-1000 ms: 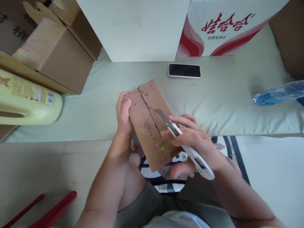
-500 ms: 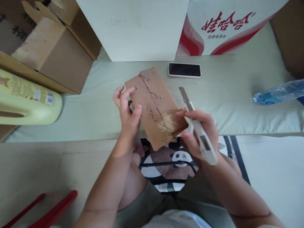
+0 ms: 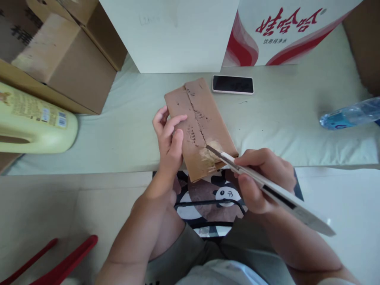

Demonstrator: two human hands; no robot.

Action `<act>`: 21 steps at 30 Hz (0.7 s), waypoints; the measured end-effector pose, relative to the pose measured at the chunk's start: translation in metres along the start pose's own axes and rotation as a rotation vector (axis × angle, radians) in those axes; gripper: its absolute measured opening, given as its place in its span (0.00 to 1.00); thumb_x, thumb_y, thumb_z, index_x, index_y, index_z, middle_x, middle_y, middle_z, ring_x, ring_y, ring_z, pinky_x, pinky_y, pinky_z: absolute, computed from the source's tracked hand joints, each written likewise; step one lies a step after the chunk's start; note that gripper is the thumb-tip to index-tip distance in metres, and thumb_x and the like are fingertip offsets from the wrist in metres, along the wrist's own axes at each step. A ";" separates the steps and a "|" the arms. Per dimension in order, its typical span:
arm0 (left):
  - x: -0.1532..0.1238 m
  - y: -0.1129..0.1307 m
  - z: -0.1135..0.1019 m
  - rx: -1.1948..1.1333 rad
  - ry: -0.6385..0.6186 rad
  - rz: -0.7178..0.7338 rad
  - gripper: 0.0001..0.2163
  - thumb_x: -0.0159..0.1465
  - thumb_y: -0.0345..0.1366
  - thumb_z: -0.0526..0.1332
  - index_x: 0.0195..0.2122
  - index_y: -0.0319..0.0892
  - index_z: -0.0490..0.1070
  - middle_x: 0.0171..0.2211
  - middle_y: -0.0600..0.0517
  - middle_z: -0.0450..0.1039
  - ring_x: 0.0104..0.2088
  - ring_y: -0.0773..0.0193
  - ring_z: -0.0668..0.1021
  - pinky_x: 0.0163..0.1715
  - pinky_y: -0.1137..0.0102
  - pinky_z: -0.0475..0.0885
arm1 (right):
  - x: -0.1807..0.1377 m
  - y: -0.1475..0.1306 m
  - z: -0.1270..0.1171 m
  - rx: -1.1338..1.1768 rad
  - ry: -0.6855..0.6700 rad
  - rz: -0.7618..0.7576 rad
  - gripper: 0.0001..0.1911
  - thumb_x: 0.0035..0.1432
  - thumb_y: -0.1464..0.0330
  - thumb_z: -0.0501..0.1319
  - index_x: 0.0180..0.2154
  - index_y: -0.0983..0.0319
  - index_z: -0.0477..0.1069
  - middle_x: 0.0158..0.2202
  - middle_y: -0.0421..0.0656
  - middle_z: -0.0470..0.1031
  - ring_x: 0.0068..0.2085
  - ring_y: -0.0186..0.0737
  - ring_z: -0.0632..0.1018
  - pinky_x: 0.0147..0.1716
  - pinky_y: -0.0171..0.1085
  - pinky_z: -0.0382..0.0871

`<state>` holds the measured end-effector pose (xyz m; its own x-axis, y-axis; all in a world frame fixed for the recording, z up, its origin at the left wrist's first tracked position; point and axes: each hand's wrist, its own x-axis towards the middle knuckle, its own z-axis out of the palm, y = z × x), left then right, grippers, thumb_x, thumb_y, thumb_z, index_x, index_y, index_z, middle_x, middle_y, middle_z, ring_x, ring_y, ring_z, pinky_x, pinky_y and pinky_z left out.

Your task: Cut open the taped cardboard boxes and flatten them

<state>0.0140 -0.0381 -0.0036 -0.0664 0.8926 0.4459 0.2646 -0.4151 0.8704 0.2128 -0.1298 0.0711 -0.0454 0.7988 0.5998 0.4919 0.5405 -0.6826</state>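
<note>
A flat brown cardboard box (image 3: 178, 105) lies tilted on the pale green cloth, its near corner jutting past the front edge. A ragged seam and several small cuts mark its top, with a scuffed pale patch near the close end. My left hand (image 3: 170, 138) grips the box along its left side, thumb and a finger on top, other fingers partly hidden behind the edge. In my right hand (image 3: 264, 178) is a white utility knife (image 3: 279, 192), blade out. The blade tip meets the box top at the seam beside the scuffed patch.
Behind the box lies a phone (image 3: 233, 84), with white cartons (image 3: 175, 35) beyond it. A plastic bottle (image 3: 347, 116) lies at right. At left are a yellow jug (image 3: 38, 130) and open cardboard boxes (image 3: 80, 71). Red handles (image 3: 71, 257) show at lower left.
My right hand has swung the knife from upright beside the box to slanting left, bringing its tip onto the seam. The box and my left hand have shifted slightly right.
</note>
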 end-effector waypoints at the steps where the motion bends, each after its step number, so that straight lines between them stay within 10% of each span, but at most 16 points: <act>1: 0.000 0.000 0.001 -0.002 0.008 0.003 0.23 0.70 0.60 0.56 0.47 0.48 0.79 0.64 0.45 0.61 0.72 0.43 0.61 0.73 0.49 0.58 | 0.001 -0.002 0.000 -0.044 -0.015 -0.021 0.02 0.57 0.70 0.59 0.35 0.58 0.69 0.20 0.36 0.70 0.17 0.30 0.67 0.16 0.33 0.60; 21: 0.002 -0.001 0.002 0.082 0.016 -0.047 0.23 0.69 0.60 0.55 0.46 0.47 0.79 0.60 0.43 0.64 0.70 0.44 0.64 0.71 0.49 0.61 | 0.003 -0.010 0.009 -0.118 -0.064 0.000 0.05 0.56 0.73 0.56 0.30 0.59 0.64 0.18 0.32 0.62 0.16 0.26 0.60 0.16 0.30 0.55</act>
<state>0.0156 -0.0358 -0.0040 -0.0961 0.9074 0.4092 0.3384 -0.3568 0.8707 0.1999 -0.1304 0.0763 -0.0993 0.8162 0.5692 0.5908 0.5086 -0.6263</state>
